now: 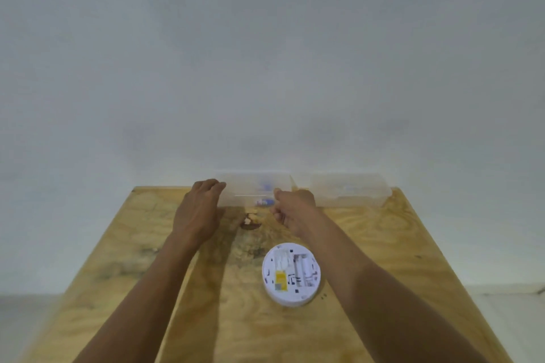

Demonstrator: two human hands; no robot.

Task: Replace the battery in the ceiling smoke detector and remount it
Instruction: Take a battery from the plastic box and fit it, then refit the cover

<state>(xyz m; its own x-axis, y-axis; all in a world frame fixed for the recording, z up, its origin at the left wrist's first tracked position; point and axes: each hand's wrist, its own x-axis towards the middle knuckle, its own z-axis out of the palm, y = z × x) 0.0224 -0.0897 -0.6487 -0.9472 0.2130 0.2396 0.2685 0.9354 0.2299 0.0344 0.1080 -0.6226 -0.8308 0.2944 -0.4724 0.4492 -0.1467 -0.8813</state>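
Note:
The white round smoke detector lies face down on the wooden table, its battery compartment open and a yellow label showing. At the table's far edge stands a clear plastic bin with small batteries inside. My left hand holds the bin's left end, fingers curved round its corner. My right hand is at the bin's front right with its fingers curled and its thumb up against the front wall. Whether it holds anything is hidden.
A second clear bin stands to the right of the first, against the white wall. A dark knot with small pale bits marks the wood in front of the bins. The table's edges fall away on both sides.

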